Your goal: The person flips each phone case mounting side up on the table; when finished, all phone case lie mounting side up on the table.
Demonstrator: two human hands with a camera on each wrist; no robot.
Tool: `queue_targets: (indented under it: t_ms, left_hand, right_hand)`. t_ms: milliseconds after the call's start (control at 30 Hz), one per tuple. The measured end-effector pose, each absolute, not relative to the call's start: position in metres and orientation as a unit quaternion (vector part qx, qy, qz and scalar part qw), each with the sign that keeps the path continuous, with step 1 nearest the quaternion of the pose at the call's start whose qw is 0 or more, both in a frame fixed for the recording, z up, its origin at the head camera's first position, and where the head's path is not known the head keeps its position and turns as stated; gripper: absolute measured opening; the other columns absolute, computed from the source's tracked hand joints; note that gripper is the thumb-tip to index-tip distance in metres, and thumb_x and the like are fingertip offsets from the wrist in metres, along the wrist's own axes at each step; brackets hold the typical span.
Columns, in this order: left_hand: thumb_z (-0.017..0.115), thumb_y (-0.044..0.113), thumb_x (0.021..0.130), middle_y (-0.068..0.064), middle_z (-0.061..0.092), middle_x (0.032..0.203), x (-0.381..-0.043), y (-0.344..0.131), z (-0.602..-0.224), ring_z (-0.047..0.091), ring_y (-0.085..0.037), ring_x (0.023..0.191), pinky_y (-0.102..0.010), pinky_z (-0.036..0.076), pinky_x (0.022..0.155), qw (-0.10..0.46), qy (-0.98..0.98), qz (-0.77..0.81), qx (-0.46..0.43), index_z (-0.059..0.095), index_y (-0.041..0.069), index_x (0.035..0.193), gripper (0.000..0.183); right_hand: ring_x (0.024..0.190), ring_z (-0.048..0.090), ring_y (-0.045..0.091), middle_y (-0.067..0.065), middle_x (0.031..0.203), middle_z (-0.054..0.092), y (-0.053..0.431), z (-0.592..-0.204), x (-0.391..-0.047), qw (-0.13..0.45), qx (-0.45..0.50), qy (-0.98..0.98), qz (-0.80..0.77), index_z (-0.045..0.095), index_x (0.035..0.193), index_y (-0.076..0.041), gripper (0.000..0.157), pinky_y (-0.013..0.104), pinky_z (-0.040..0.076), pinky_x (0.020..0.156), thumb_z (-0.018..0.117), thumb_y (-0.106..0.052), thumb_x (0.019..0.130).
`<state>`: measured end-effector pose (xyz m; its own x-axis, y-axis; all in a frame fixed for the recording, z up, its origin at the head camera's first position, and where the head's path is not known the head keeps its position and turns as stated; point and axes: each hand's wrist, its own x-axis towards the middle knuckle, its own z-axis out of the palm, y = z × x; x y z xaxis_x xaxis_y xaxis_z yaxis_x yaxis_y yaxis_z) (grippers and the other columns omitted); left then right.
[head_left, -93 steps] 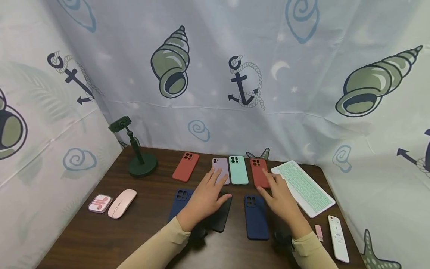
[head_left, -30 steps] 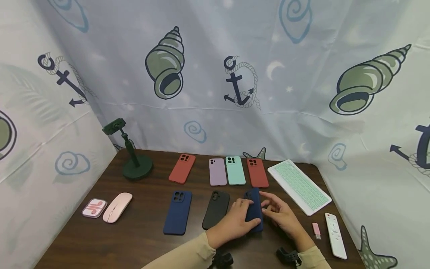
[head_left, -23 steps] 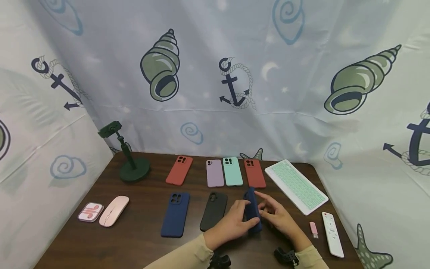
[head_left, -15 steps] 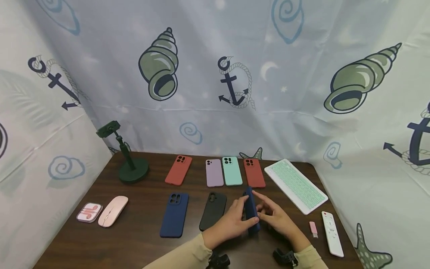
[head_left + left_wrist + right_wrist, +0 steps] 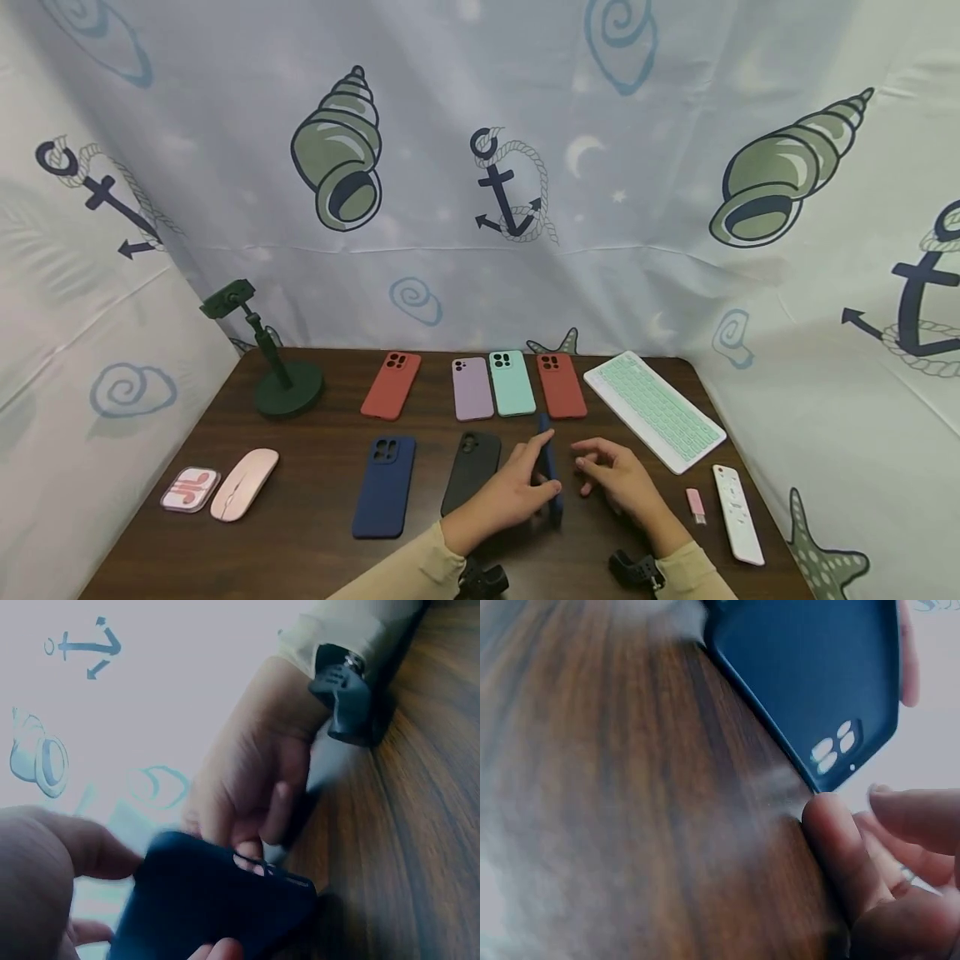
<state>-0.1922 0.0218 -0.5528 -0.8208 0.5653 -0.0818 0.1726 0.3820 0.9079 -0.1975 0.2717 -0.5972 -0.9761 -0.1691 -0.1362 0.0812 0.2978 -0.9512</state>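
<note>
Pinching a slim navy-blue, plastic-looking phone case (image 5: 552,463) on edge with the left hand (image 5: 501,498), lower centre-right of the head view.
Gripping narrowly there, between thumb and fingertips; holding nothing with the right hand (image 5: 618,482), loosely curled just beside. Standing the case, by the look of it, on a dark brown wood-grain table (image 5: 300,550), right of a matte black phone case (image 5: 472,468). Seemingly at the turning-upright step; probably calling next for a steady left pinch and right fingers ready against the free side.
</note>
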Motion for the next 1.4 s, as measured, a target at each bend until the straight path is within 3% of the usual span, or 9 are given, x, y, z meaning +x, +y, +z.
queue_targets:
  t_ms: [100, 200, 300, 533, 567, 767, 1000, 1233, 1400]
  left_hand:
    - [0.061, 0.022, 0.099, -0.013, 0.045, 0.138, -0.193, 0.023, -0.551, 0.056, -0.006, 0.094, -0.024, 0.049, 0.071, 0.172, 0.825, 0.485, 0.234, 0.027, 0.022, 0.161, 0.071]
    - [0.061, 0.016, 0.097, -0.014, 0.047, 0.135, -0.194, 0.023, -0.552, 0.054, -0.008, 0.091, -0.023, 0.047, 0.070, 0.158, 0.845, 0.457, 0.230, 0.030, 0.012, 0.159, 0.068]
    - [0.063, 0.015, 0.096, -0.014, 0.047, 0.136, -0.193, 0.023, -0.554, 0.055, -0.007, 0.085, -0.023, 0.047, 0.066, 0.157, 0.851, 0.450, 0.220, 0.029, 0.009, 0.158, 0.071]
    - [0.064, 0.014, 0.096, -0.006, 0.063, 0.095, -0.192, 0.024, -0.557, 0.059, -0.010, 0.066, -0.028, 0.048, 0.055, 0.182, 0.840, 0.473, 0.193, 0.020, 0.004, 0.158, 0.077]
    - [0.064, 0.015, 0.096, -0.006, 0.062, 0.098, -0.192, 0.024, -0.557, 0.060, -0.011, 0.068, -0.029, 0.048, 0.057, 0.181, 0.841, 0.470, 0.195, 0.021, 0.003, 0.158, 0.076]
    - [0.064, 0.037, 0.099, -0.008, 0.049, 0.118, -0.195, 0.024, -0.565, 0.055, -0.011, 0.087, -0.030, 0.049, 0.076, 0.120, 0.898, 0.363, 0.220, 0.040, 0.004, 0.154, 0.068]
    - [0.065, 0.049, 0.097, -0.007, 0.049, 0.106, -0.192, 0.029, -0.580, 0.046, -0.006, 0.065, -0.022, 0.042, 0.058, 0.048, 0.943, 0.209, 0.255, 0.046, 0.005, 0.151, 0.073]
    - [0.066, 0.047, 0.096, -0.008, 0.047, 0.110, -0.191, 0.025, -0.575, 0.050, -0.006, 0.071, -0.023, 0.045, 0.063, 0.090, 0.932, 0.245, 0.253, 0.040, 0.005, 0.154, 0.076]
    - [0.064, 0.044, 0.098, -0.003, 0.050, 0.106, -0.197, 0.016, -0.559, 0.053, -0.007, 0.075, -0.024, 0.046, 0.066, 0.103, 0.905, 0.306, 0.275, 0.055, 0.013, 0.141, 0.054]
  right_hand:
    - [0.053, 0.062, 0.019, 0.015, 0.095, 0.071, 0.273, -0.598, -0.198, 0.118, -0.022, 0.807, -0.578, 0.067, 0.128, -0.015, 0.036, 0.031, 0.040, 0.033, 0.071, -0.029, 0.096]
    - [0.056, 0.063, 0.018, 0.012, 0.098, 0.071, 0.273, -0.599, -0.198, 0.125, -0.028, 0.813, -0.568, 0.067, 0.129, -0.016, 0.036, 0.030, 0.041, 0.034, 0.072, -0.028, 0.095]
    - [0.057, 0.063, 0.017, 0.012, 0.101, 0.070, 0.273, -0.599, -0.198, 0.127, -0.033, 0.815, -0.564, 0.067, 0.129, -0.016, 0.036, 0.030, 0.041, 0.034, 0.072, -0.028, 0.095]
    - [0.061, 0.064, 0.019, 0.017, 0.102, 0.066, 0.270, -0.593, -0.197, 0.124, -0.064, 0.812, -0.567, 0.063, 0.130, -0.010, 0.038, 0.030, 0.042, 0.035, 0.072, -0.016, 0.094]
    - [0.060, 0.063, 0.018, 0.017, 0.102, 0.066, 0.269, -0.592, -0.197, 0.123, -0.066, 0.813, -0.566, 0.063, 0.130, -0.009, 0.038, 0.030, 0.042, 0.036, 0.072, -0.014, 0.094]
    - [0.056, 0.059, 0.016, 0.012, 0.092, 0.067, 0.270, -0.589, -0.195, 0.108, -0.015, 0.822, -0.559, 0.067, 0.125, -0.011, 0.033, 0.030, 0.048, 0.044, 0.073, -0.011, 0.092]
    - [0.053, 0.054, 0.017, 0.013, 0.089, 0.067, 0.274, -0.588, -0.196, 0.113, 0.019, 0.806, -0.581, 0.068, 0.124, -0.009, 0.035, 0.033, 0.051, 0.047, 0.075, -0.007, 0.089]
    - [0.053, 0.058, 0.018, 0.012, 0.091, 0.067, 0.272, -0.586, -0.194, 0.116, 0.027, 0.812, -0.572, 0.068, 0.121, -0.012, 0.031, 0.026, 0.039, 0.039, 0.075, -0.013, 0.091]
    - [0.059, 0.060, 0.021, 0.017, 0.093, 0.067, 0.261, -0.573, -0.191, 0.092, 0.033, 0.807, -0.583, 0.069, 0.116, -0.009, 0.025, 0.027, 0.038, 0.039, 0.073, -0.021, 0.094]
